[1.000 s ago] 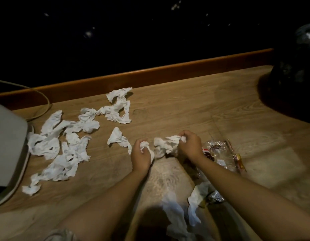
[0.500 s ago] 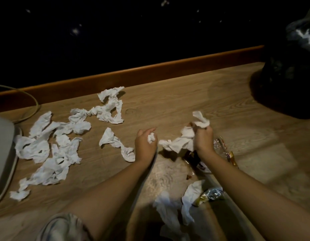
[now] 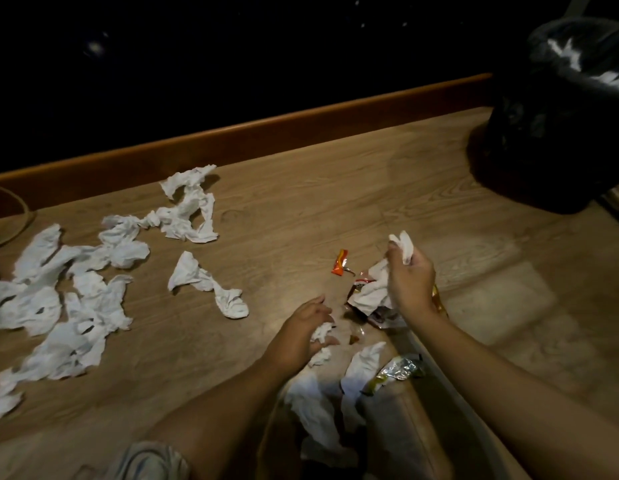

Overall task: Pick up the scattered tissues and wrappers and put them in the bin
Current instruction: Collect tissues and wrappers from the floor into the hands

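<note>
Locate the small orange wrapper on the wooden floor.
In the head view, the small orange wrapper lies right of centre on the wooden floor, left of the right hand and beyond the left hand.

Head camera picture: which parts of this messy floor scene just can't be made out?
- Bin: its inside is lost in the dark liner, and the right edge cuts it off.
- Tissue in the left hand: mostly hidden by the fingers.
- Wrappers under the right hand: print too blurred to read.
- Background above the skirting: all black.
</note>
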Available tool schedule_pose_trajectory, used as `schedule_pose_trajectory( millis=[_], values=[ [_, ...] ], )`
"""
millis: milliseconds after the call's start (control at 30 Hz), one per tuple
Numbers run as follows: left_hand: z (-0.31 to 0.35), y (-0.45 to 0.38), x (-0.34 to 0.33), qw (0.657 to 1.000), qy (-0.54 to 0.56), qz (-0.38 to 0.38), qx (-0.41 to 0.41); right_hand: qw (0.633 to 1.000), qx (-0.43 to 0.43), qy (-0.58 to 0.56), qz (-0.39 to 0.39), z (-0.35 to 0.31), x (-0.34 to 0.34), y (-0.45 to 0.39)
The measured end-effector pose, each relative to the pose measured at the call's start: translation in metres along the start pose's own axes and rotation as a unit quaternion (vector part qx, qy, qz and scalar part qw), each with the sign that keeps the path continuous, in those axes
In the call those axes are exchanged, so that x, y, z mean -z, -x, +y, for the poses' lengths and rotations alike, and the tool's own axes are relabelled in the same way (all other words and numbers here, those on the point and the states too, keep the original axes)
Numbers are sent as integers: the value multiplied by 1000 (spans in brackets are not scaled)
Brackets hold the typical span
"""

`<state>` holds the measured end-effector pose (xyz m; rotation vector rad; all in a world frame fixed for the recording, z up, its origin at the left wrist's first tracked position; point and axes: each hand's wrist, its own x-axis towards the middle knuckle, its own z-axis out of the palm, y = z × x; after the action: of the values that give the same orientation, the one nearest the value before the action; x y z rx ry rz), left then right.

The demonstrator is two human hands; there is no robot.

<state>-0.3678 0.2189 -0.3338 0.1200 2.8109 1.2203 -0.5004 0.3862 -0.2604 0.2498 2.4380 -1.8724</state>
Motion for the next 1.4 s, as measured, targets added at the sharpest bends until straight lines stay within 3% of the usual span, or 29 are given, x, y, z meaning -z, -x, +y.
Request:
schedule_pose_trajectory(
  millis=[167, 267, 400, 467, 567, 633, 700, 767, 867, 1000, 1067, 1233, 1333, 1400],
  values=[
    [22, -15, 9, 985, 69, 132, 83, 998, 41, 36, 2, 0, 12, 11],
    [34, -37, 21, 979, 110, 150, 81, 996, 51, 63, 23, -1, 18, 19],
    [48, -41, 32, 995, 38, 79, -57, 996, 66, 55, 29, 0, 30, 29],
    [56, -27, 32, 993, -10, -2, -116, 997, 69, 45, -4, 6, 35, 40],
    [53, 2, 26, 962, -83, -128, -225, 988, 120, 82, -46, 11, 40, 74],
    [41, 22, 19, 938, -111, -172, -278, 981, 128, 111, -92, 17, 42, 99],
    [28, 41, 11, 931, -145, -182, -283, 954, 148, 192, -179, 34, 49, 114],
    [17, 57, 6, 935, -165, -167, -264, 890, 180, 331, -258, 58, 61, 121],
    [6, 69, 1, 939, -182, -142, -255, 799, 231, 474, -289, 86, 69, 126],
    [9, 61, -4, 967, -151, -109, -172, 737, 298, 522, -310, 101, 66, 121],
    [8, 54, -4, 977, -144, -67, -142, 722, 309, 518, -338, 106, 65, 116],
    [15, 35, 3, 999, -24, 27, -10, 758, 288, 461, -362, 98, 63, 103],
    [34, 19, 15, 986, 82, 91, 115, 811, 254, 418, -321, 82, 63, 91],
    [46, 4, 21, 967, 147, 123, 169, 867, 222, 355, -269, 67, 60, 83]
  ],
)
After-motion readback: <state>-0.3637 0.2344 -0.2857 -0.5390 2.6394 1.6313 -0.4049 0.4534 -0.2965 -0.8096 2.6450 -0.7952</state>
